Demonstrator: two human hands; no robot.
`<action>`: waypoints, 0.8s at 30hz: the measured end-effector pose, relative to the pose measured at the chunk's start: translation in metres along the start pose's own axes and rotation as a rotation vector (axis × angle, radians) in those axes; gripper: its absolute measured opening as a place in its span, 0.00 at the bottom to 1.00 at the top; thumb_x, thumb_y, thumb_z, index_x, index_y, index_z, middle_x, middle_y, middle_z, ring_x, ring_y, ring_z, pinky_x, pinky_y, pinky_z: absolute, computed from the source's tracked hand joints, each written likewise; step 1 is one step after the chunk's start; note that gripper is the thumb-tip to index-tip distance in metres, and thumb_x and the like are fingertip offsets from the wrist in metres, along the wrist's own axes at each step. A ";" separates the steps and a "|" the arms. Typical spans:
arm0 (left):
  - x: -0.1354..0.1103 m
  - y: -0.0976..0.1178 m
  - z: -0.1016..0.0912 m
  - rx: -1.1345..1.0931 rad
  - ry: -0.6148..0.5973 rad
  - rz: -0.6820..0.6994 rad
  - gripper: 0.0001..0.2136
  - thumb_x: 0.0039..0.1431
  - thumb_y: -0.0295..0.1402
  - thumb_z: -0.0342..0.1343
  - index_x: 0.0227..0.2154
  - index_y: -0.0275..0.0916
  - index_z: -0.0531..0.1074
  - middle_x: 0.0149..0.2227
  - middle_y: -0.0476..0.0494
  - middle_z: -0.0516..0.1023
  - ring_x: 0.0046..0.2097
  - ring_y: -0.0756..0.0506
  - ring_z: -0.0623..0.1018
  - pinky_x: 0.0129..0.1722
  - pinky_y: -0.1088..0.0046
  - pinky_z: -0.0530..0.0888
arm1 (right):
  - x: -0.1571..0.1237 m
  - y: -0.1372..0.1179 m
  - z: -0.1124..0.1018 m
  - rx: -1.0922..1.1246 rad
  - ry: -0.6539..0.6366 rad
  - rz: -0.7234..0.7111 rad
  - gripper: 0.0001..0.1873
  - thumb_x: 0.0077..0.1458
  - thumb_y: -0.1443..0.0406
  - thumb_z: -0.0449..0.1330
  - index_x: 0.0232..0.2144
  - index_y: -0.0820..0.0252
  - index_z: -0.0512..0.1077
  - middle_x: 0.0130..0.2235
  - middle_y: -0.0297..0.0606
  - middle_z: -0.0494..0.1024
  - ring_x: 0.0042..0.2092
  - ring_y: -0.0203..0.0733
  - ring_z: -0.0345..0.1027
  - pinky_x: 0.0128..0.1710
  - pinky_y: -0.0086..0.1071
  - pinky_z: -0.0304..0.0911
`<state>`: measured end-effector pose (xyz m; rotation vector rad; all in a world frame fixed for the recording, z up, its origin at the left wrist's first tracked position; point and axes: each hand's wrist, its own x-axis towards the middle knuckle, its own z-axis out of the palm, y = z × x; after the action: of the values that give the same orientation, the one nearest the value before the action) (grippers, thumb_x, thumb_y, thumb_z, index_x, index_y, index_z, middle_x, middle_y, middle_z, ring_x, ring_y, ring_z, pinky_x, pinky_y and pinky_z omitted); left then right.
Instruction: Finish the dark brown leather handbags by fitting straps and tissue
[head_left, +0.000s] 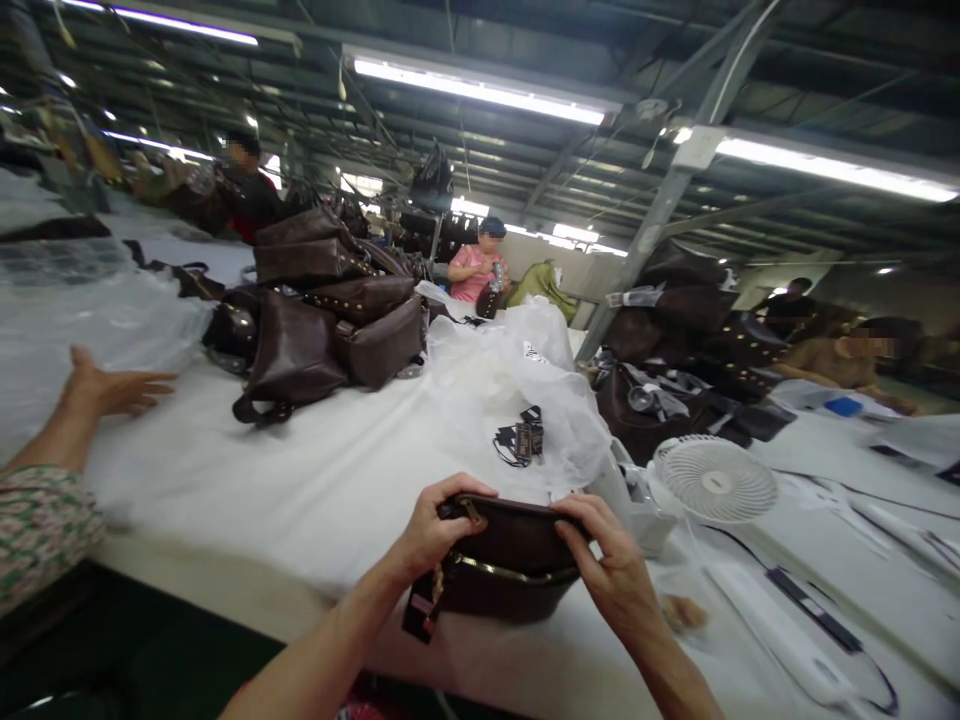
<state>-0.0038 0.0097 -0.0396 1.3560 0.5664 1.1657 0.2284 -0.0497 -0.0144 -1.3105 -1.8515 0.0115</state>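
A dark brown leather bag (510,590) with a gold-toothed zipper across its front rests at the near edge of the table. My left hand (437,520) is closed on its upper left corner, beside a zipper pull. On the upper right edge, my right hand (600,545) pinches the leather between thumb and fingers. From the bag's left side hangs a black tag (418,610). Just beyond the bag lie several dark tags with cords (520,440), beside crumpled clear plastic bags (525,370).
Brown studded bags (337,300) are piled at the back left, and more bags (675,340) stand at the right. A white fan (716,478) and a power strip (780,630) are to my right. A co-worker's hand (112,388) reaches in at the left, near plastic sheets (90,300).
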 end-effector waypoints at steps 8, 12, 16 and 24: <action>0.002 0.005 -0.003 0.074 -0.050 0.074 0.13 0.46 0.29 0.61 0.38 0.37 0.78 0.38 0.46 0.78 0.42 0.44 0.75 0.45 0.70 0.69 | 0.024 -0.021 0.013 -0.361 -0.148 -0.447 0.23 0.64 0.70 0.47 0.56 0.52 0.70 0.45 0.42 0.78 0.43 0.44 0.70 0.42 0.38 0.64; -0.004 0.004 -0.010 0.163 0.043 0.016 0.20 0.44 0.31 0.65 0.44 0.38 0.74 0.40 0.45 0.78 0.42 0.44 0.76 0.45 0.70 0.70 | 0.023 -0.017 0.010 -0.381 -0.192 -0.487 0.23 0.65 0.69 0.49 0.61 0.54 0.65 0.53 0.42 0.76 0.49 0.45 0.71 0.45 0.38 0.65; -0.010 0.001 -0.013 0.155 0.095 -0.004 0.14 0.47 0.30 0.61 0.40 0.37 0.74 0.36 0.47 0.76 0.40 0.45 0.74 0.42 0.73 0.69 | 0.022 -0.010 0.003 -0.482 -0.287 -0.669 0.29 0.61 0.73 0.49 0.64 0.53 0.60 0.61 0.42 0.68 0.55 0.49 0.68 0.46 0.39 0.68; -0.020 0.008 -0.019 -0.003 0.039 -0.070 0.15 0.44 0.36 0.65 0.36 0.37 0.74 0.31 0.48 0.74 0.35 0.47 0.72 0.35 0.75 0.67 | 0.020 0.005 -0.033 0.026 -0.448 -0.079 0.49 0.48 0.65 0.68 0.67 0.52 0.50 0.63 0.49 0.63 0.60 0.56 0.63 0.53 0.44 0.67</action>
<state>-0.0307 -0.0009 -0.0421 1.3036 0.6350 1.1381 0.2508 -0.0461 0.0172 -1.2897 -2.2677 0.3092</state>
